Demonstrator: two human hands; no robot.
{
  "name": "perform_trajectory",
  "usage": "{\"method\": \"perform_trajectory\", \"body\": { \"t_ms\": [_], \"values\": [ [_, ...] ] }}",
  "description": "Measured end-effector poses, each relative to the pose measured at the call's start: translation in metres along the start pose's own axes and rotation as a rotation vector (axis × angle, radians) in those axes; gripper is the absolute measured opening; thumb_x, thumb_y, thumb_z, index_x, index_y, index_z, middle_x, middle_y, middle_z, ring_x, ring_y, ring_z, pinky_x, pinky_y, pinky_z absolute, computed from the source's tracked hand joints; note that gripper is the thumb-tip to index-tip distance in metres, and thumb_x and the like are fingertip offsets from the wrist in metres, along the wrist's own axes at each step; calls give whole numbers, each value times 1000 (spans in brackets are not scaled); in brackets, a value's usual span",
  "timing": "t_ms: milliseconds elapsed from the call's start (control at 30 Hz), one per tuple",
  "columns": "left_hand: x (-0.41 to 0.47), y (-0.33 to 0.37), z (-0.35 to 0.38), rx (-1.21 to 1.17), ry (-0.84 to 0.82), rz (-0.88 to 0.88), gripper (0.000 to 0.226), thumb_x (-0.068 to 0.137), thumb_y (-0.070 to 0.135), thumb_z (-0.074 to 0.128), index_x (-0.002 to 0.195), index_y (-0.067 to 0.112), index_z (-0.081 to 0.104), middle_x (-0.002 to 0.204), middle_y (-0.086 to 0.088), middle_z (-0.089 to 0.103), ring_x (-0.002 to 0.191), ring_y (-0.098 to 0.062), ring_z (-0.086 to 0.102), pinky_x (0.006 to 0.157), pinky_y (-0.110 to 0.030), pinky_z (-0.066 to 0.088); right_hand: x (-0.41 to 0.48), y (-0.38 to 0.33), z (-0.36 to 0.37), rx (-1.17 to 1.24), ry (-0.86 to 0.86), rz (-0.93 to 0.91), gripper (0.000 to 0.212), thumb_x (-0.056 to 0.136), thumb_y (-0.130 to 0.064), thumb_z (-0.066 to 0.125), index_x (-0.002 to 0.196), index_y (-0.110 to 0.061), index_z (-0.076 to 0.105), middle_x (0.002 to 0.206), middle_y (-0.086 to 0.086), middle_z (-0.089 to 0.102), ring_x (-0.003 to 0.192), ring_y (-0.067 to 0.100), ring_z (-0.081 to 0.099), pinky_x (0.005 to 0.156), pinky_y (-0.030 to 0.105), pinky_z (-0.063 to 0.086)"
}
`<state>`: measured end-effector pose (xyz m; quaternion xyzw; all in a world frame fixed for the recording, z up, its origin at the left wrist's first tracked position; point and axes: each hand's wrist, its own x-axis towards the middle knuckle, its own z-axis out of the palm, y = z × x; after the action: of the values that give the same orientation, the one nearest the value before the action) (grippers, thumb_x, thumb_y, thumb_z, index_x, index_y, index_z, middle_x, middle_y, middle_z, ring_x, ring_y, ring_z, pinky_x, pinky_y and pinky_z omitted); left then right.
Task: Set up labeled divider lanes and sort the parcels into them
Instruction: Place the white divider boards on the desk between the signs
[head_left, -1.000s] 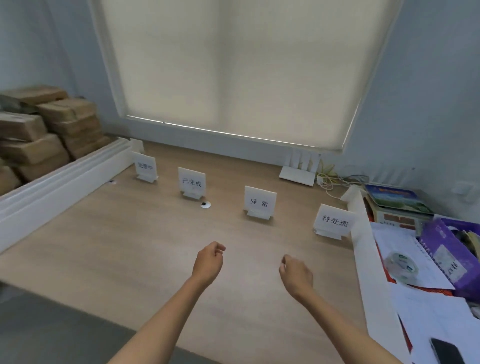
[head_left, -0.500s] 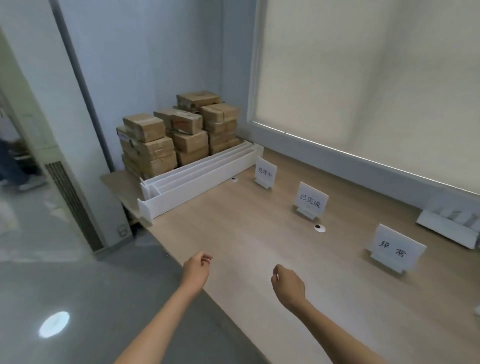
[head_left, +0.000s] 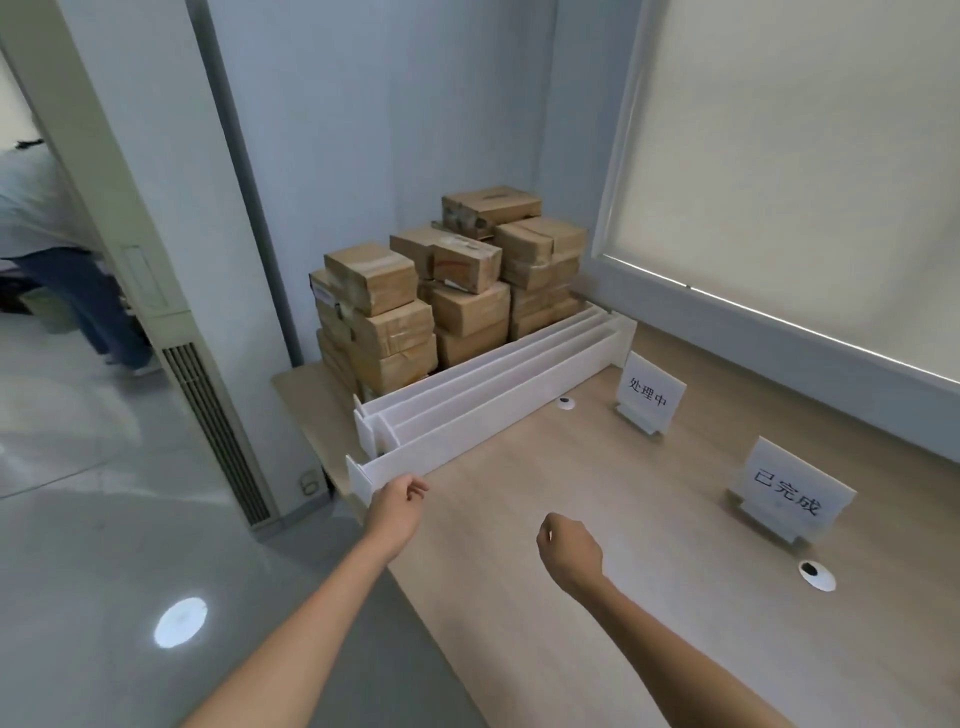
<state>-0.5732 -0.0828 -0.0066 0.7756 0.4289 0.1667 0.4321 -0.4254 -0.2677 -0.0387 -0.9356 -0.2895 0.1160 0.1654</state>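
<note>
Parcels (head_left: 447, 291) crowd the wooden table (head_left: 597, 493) behind white dividers (head_left: 493, 395), left hand (head_left: 400, 506) and right hand (head_left: 569, 553) loosely curled, empty.

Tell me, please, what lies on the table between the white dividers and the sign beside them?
In the head view, a small white disc with a dark centre lies on the table between the dividers and that sign.

Both bare forearms (head_left: 311, 623) reach forward from the lower edge, elbows out of view. The left hand (head_left: 399, 506) is farther out, wrist straight, fingers loosely curled and empty. The right hand (head_left: 569, 551) is nearer, its back facing up, fingers loosely curled under and empty. The hands are well apart.
</note>
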Motion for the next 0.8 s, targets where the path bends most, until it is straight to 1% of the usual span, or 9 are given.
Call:
{"method": "perform_trajectory", "body": {
  "t_ms": [167,267,400,467,500,567,667,767,800],
  "values": [
    [74,7,-31,40,1,22,25,95,6,39,95,19,60,101,0,61,93,-18,56,75,-27,43,67,-56,7,9,-26,-8,20,92,-16,35,84,-12,53,93,8,64,73,24,48,60,28,37],
    [112,-4,-44,60,-12,-1,26,94,7,40,94,21,62,101,0,62,95,-19,57,79,-31,49,95,-89,21,44,-62,5,18,91,-17,36,82,-13,51,94,9,64,75,23,48,60,27,37],
    [168,-12,-59,44,-75,20,26,95,5,40,94,22,61,100,0,62,95,-20,59,84,-38,53,131,-138,39,112,-94,73,19,91,-18,35,78,-11,47,83,6,55,75,24,48,62,27,36],
    [199,-9,-62,31,-109,44,24,96,6,40,96,20,60,99,1,60,96,-19,57,86,-39,54,148,-162,48,155,-114,136,23,94,-23,34,76,-12,45,84,6,52,76,24,48,65,29,38],
    [214,-7,-63,31,-129,60,24,96,6,40,97,20,60,100,1,60,97,-18,56,88,-38,53,157,-174,54,181,-140,170,25,95,-26,34,78,-13,47,88,6,54,78,24,50,67,30,40],
    [244,-3,-64,56,-191,107,25,97,7,39,101,21,59,105,0,59,101,-18,55,90,-32,50,173,-196,65,234,-188,233,32,98,-34,33,100,-10,55,105,10,60,92,26,58,76,33,45],
    [280,1,-64,100,-305,190,25,98,9,37,105,21,58,107,1,56,103,-16,53,85,-27,46,191,-228,79,282,-214,348,47,99,-44,33,124,-8,50,126,10,56,109,25,57,88,32,47],
    [306,-1,-61,114,-392,245,24,98,10,37,102,23,56,105,2,56,102,-14,54,81,-23,44,204,-260,91,343,-258,469,51,98,-50,32,128,-10,45,128,7,54,94,17,56,85,25,49],
    [312,-3,-60,119,-414,256,24,98,10,37,102,23,56,105,2,57,101,-13,54,80,-22,43,208,-270,96,359,-272,498,53,97,-51,34,130,-11,43,128,6,54,90,15,56,86,26,51]
  ]
}}
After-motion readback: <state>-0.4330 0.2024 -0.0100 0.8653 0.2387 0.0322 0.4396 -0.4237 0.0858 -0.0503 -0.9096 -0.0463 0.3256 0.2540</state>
